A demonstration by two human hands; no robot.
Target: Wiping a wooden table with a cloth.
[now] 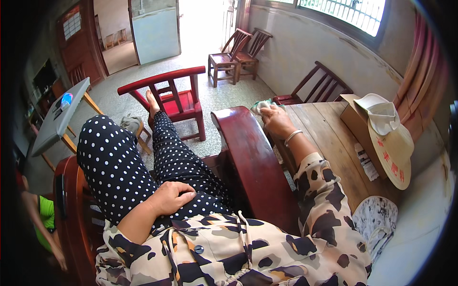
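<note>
My left hand [171, 196] rests on my lap, empty, with the thumb a little apart from the index finger. Under it are black trousers with white dots [111, 153]. My right hand [278, 122] is stretched forward past the armrest, its fingers closed on a white and green cloth [263, 106]. That cloth lies at the near left corner of a wooden table [322, 132]; the hand partly hides it. A glossy dark red wooden armrest [250, 157] runs between my body and the table.
Ahead stands a red wooden chair [179, 103], my foot beside it. A cardboard box [352, 118], a straw hat [391, 153] and a white cap [379, 111] are on the table. A grey cloth [131, 122] lies on a stool [144, 139]. Another person's arm [46, 228] shows at left.
</note>
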